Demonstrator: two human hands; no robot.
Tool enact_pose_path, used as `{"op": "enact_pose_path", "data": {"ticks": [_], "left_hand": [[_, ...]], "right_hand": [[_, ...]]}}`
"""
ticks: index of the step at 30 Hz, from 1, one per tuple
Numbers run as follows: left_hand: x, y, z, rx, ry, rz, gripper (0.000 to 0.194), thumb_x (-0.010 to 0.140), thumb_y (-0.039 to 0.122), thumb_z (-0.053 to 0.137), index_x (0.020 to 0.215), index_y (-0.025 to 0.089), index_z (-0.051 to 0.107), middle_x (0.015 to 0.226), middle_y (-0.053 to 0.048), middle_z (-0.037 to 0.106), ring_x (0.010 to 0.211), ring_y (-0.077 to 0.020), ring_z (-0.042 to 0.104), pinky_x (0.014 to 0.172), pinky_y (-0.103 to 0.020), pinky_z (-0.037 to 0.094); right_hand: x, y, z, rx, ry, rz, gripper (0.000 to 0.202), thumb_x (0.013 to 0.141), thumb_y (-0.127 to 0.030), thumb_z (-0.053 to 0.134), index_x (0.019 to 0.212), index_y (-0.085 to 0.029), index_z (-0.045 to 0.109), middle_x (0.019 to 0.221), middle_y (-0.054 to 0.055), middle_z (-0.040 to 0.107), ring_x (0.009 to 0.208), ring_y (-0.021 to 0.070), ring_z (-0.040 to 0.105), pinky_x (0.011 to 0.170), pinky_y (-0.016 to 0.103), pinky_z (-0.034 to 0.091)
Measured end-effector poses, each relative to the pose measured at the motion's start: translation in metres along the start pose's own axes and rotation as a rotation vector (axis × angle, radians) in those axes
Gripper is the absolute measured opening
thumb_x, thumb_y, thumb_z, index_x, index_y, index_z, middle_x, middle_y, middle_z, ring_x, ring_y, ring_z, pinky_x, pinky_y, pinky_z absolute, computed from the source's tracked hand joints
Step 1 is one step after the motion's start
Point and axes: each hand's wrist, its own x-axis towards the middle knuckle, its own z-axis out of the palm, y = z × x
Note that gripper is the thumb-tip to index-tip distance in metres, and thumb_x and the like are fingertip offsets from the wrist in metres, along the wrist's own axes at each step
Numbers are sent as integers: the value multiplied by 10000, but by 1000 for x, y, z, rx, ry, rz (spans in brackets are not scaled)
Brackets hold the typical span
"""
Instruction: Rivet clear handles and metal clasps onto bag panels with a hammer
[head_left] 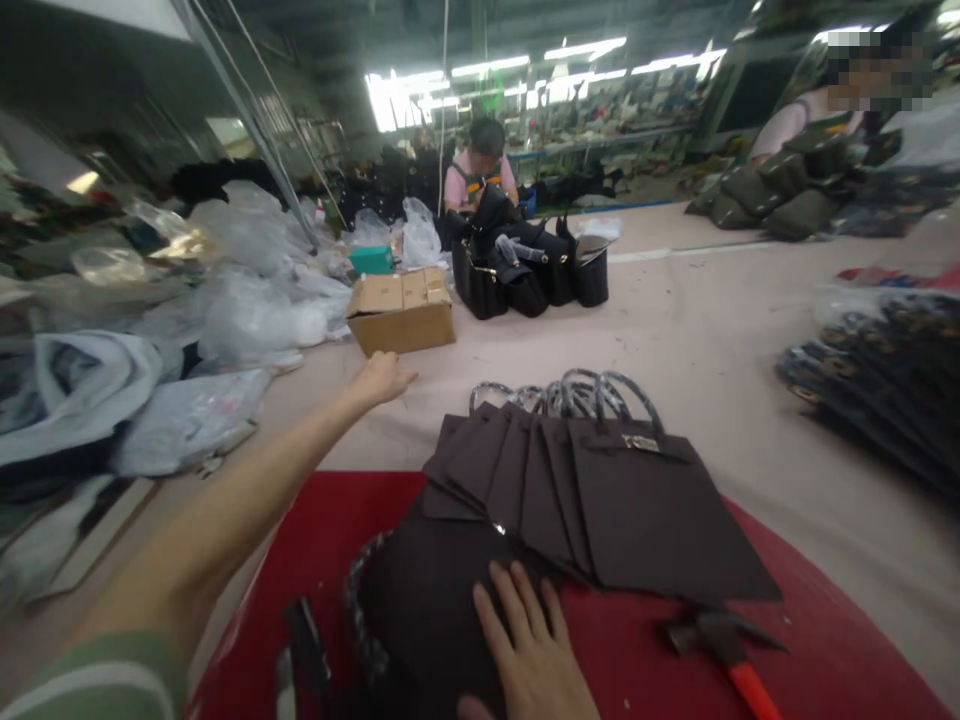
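Note:
My left hand (385, 379) reaches out over the pale tabletop, just in front of a cardboard box (405, 325). Its fingers look curled together; whatever may be in them is too small to tell. Flat on a dark brown bag piece (427, 600), my right hand (529, 640) lies with its fingers spread. A wrapped handle (361, 610) curves along the left side of that piece. Right behind it, several dark brown bag panels (637, 510) overlap in a fan, their plastic-wrapped handles (607, 395) pointing away from me and a metal clasp on the front one.
A hammer (720, 640) with an orange handle rests on the red board (847, 640). Dark slim tools (307, 640) lie at its left. Black bags (517, 265) stand beyond, near a seated person (480, 170). Plastic wrapping (255, 290) heaps up left; stacked dark pieces (892, 380) lie right.

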Motion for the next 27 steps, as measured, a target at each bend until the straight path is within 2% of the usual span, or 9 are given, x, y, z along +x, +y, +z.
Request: {"op": "enact_pose_path", "data": {"ticks": [2, 4, 8, 12, 16, 18, 20, 23, 27], "left_hand": [[-45, 2, -17, -24, -27, 123, 538, 863, 494, 530, 1199, 82, 603, 1221, -182, 617, 1171, -294, 569, 1003, -382, 437], [-99, 3, -34, -64, -27, 209, 522, 865, 479, 531, 1209, 95, 609, 1237, -156, 620, 1165, -278, 575, 1023, -382, 429], [-221, 4, -52, -199, 6, 140, 461, 891, 454, 516, 1190, 119, 622, 1220, -120, 640, 1137, -238, 594, 1022, -368, 447], [-336, 6, -32, -334, 146, -56, 381, 899, 406, 535, 1136, 126, 640, 1212, -127, 637, 1182, -242, 572, 1056, -395, 438], [-424, 18, 8, -368, 332, -261, 411, 905, 399, 533, 1204, 124, 595, 1346, -169, 526, 1285, -278, 491, 1090, -444, 416], [-451, 25, 29, -378, 402, -319, 472, 903, 404, 536, 1287, 128, 533, 1401, -175, 466, 1340, -292, 431, 1113, -469, 389], [-467, 28, 47, -397, 431, -367, 527, 901, 410, 536, 1340, 124, 476, 1412, -182, 451, 1362, -302, 403, 1127, -488, 366], [-475, 29, 65, -417, 422, -446, 559, 902, 411, 521, 1360, 102, 436, 1399, -201, 464, 1349, -309, 419, 1130, -494, 354], [-472, 32, 69, -359, 381, -458, 587, 896, 414, 526, 1368, 83, 416, 1397, -222, 458, 1352, -312, 407, 1129, -482, 348]], "right_hand": [[-1, -5, -6, 20, 4, 26, 869, 799, -498, 613, 1534, -237, 230, 1604, 100, 180, 1447, 389, 180, 1131, 618, 189], [-2, -11, -14, 31, 24, 36, 807, 826, -478, 588, 1519, -202, 278, 1605, 110, 182, 1463, 358, 130, 1159, 590, 119], [-3, -19, -19, 31, 94, 21, 716, 854, -477, 557, 1467, -153, 382, 1576, 144, 264, 1457, 346, 153, 1164, 574, 99], [-3, -16, -17, 81, 137, -12, 663, 843, -453, 573, 1418, -146, 451, 1546, 148, 325, 1438, 353, 211, 1154, 586, 142], [-7, 1, -20, 281, 116, -58, 602, 829, -444, 573, 1344, -137, 523, 1475, 157, 437, 1398, 340, 319, 1135, 582, 238], [-15, 14, -27, 388, 160, -93, 573, 851, -449, 533, 1319, -117, 533, 1415, 173, 501, 1338, 304, 422, 1108, 521, 337], [-28, 27, -37, 409, 251, -114, 535, 866, -450, 510, 1281, -115, 555, 1361, 180, 546, 1271, 283, 497, 1068, 475, 406], [-52, 48, -55, 293, 386, -106, 461, 885, -441, 492, 1213, -133, 593, 1276, 170, 604, 1201, 286, 547, 1032, 478, 439], [-89, 79, -75, 63, 461, -76, 426, 908, -399, 459, 1175, -101, 605, 1226, 185, 610, 1148, 295, 560, 994, 465, 456]]}}
